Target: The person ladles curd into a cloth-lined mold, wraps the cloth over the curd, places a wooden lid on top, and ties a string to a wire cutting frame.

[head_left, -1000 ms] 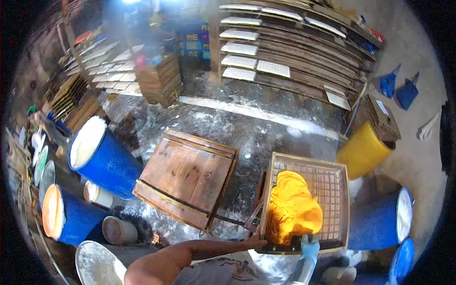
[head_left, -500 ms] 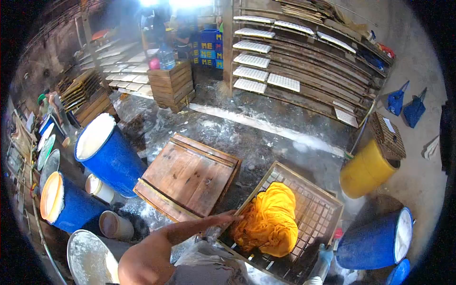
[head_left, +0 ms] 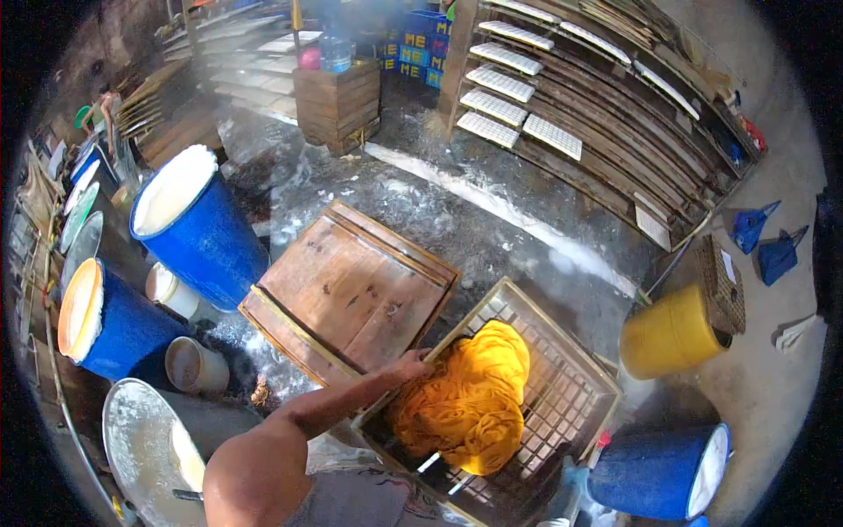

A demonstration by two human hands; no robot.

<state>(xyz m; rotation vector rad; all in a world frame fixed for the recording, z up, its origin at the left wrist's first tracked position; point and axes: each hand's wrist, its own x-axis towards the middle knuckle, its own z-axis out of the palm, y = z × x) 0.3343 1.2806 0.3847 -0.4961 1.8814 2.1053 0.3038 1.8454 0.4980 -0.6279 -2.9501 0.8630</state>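
Note:
A wooden-framed tray with a grid bottom [head_left: 575,373] sits in front of me at a slant. Bunched yellow cloth [head_left: 492,378] lies inside it, toward the left. My left hand [head_left: 411,364] is at the tray's left rim beside the cloth, its fingers closed on the frame. My right hand [head_left: 575,479], in a light blue glove, is by the tray's lower right side; its fingers are too unclear to read. Left of the tray stands a square wooden table [head_left: 351,290].
Blue barrels of white material [head_left: 206,237] stand at left, another blue barrel [head_left: 650,474] at lower right. A yellow barrel [head_left: 672,334] is at right. Racks with white trays [head_left: 496,105] line the back. A metal basin [head_left: 140,448] is at lower left. A person [head_left: 110,114] is far left.
The tray has turned to a slant and shifted left and nearer, with the cloth inside. My left hand has moved along with its rim. The camera view has also shifted.

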